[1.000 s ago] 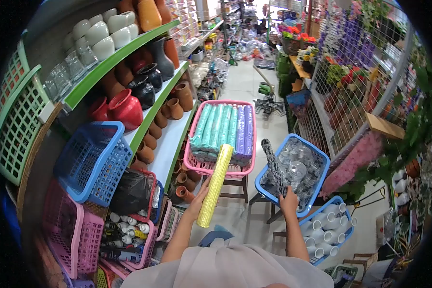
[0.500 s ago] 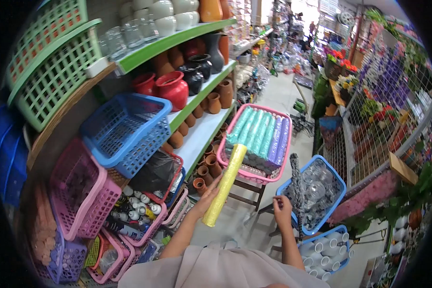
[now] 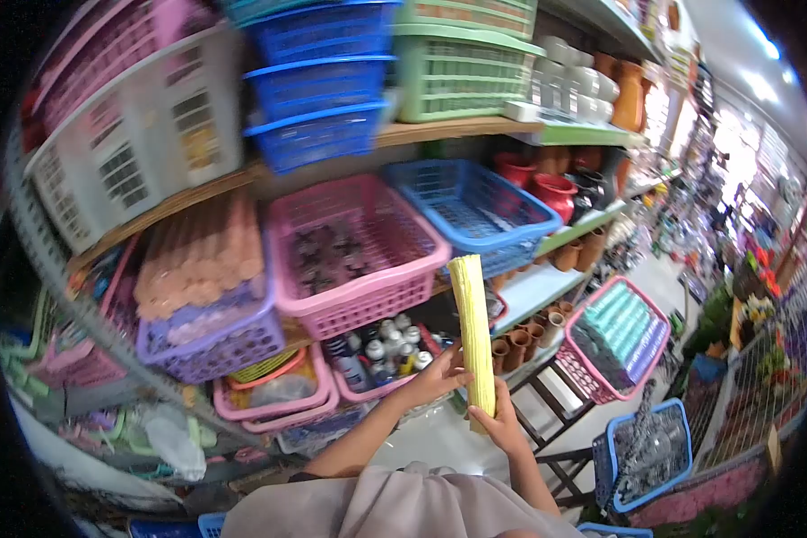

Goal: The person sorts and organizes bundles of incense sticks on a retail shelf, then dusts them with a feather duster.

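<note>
A long yellow roll (image 3: 473, 336), crinkled and possibly wrapped in plastic, stands almost upright in front of me. My left hand (image 3: 443, 375) closes on its lower left side. Near the bottom end, my right hand (image 3: 500, 418) grips it from the right, thumb across the front. Beyond my hands to the right, a pink basket (image 3: 580, 381) holds teal rolls (image 3: 617, 325) and some purple ones. Behind the yellow roll are a blue basket (image 3: 484, 235) and clay pots (image 3: 518, 342) on the shelves.
On the left shelf, a pink basket (image 3: 359, 302) holds dark items, and a purple basket (image 3: 215, 350) has peach rolls (image 3: 202, 260) above it. Stacked blue baskets (image 3: 318, 85) stand higher up. A blue-rimmed basket (image 3: 686, 439) of clear and dark items is at right.
My view has swung left toward the shelves. The yellow roll has become more upright, and my right hand, earlier apart from it, now grips its lower end with my left.
</note>
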Motion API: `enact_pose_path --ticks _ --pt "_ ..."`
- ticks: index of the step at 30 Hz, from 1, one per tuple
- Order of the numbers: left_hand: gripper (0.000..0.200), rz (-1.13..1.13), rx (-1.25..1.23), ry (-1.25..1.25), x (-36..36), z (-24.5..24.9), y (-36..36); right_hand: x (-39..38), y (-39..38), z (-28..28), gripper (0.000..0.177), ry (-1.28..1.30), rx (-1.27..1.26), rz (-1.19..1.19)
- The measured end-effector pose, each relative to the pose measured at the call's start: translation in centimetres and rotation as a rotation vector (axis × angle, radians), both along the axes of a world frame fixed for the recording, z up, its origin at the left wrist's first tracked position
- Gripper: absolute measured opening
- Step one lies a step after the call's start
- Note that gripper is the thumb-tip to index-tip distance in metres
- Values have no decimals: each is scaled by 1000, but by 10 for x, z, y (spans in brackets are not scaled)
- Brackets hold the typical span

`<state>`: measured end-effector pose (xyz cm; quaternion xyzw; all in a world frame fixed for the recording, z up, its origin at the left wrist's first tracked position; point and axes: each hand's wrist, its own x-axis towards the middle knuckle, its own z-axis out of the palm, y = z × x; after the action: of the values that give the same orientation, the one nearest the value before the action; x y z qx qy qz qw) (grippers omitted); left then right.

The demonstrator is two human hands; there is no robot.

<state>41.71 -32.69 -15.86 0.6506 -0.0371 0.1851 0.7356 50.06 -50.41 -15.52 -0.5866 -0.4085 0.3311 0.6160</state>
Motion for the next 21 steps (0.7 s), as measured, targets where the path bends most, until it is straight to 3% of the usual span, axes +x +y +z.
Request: enact_pose_path --ticks 3,5,7,9,13,16,18,19,21 --pt "71 78 70 111 -66 15 25 -41 25 14 56 99 30 61" --pt "64 185 57 14 -112 25 32 -61 41 18 55 -113 126 27" --pt "58 267 221 76 -162 52 38 -75 53 20 58 -241 112 -7" --pt "50 343 254 47 -204 75 40 -91 65 33 59 -189 135 19" --pt "38 461 279 -41 -277 119 45 -112 93 73 55 -320 152 54" --pt "31 692 483 -98 -317 148 65 -118 122 100 55 -434 194 106" --pt "26 1062 938 -104 -337 168 84 -125 144 123 56 -452 170 152" --pt "26 1075 943 -106 -344 176 95 -129 157 134 54 -529 189 149" --pt "25 1339 1295 47 -355 182 117 -149 179 164 54 -556 221 172"
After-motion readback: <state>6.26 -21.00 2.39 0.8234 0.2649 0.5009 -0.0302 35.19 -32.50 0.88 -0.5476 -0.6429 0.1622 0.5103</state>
